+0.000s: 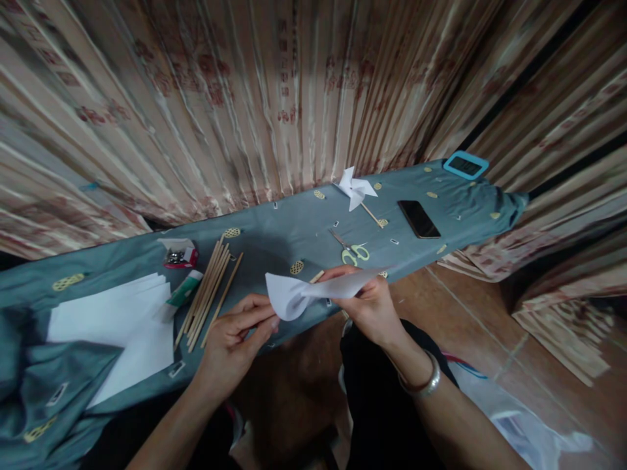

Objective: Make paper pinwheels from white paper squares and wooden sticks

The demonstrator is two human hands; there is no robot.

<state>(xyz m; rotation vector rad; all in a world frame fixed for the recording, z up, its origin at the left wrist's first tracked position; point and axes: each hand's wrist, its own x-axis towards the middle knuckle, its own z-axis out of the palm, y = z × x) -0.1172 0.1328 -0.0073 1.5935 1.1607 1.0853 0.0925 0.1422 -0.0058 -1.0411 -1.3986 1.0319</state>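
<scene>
A white paper pinwheel (pixel 289 297) with a curled blade is held over the near edge of the cloth-covered table. My right hand (pixel 369 310) grips its right side, fingers behind the paper and thumb at the front. My left hand (pixel 240 333) is closed, its thumb and fingertips pinching at the lower left edge of the curl. Part of a wooden stick (pixel 317 277) shows just behind the paper; whether it is joined to it I cannot tell. Beyond the hands lie green-handled scissors (pixel 355 252) and another white pinwheel (pixel 353 188) on a stick.
Left of my hands are several wooden sticks (pixel 208 294), a green-and-white glue tube (pixel 185 287), a small red box of metal pieces (pixel 180 253) and white paper sheets (pixel 112 310). A phone (pixel 418 219) and blue-framed timer (pixel 465 165) lie at the right. Curtains (pixel 294 98) hang behind.
</scene>
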